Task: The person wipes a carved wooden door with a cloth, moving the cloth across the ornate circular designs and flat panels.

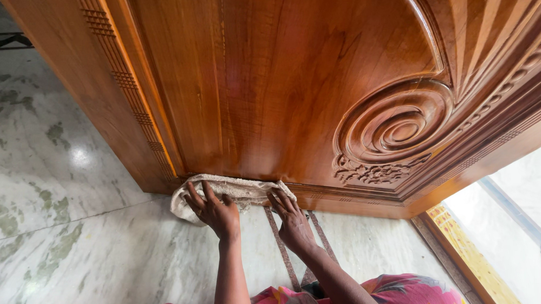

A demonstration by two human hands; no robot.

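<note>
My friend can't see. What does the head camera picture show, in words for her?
Two bare hands, the left hand and right hand, press a pale cloth against the bottom edge of a shiny carved wooden door with a big spiral carving. Below is a white and green marble floor.

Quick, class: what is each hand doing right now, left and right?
Left hand: open, fingers spread, pressing flat on the pale cloth at the carved wooden door's bottom edge.
Right hand: open, flat, fingertips on the same cloth.
</note>
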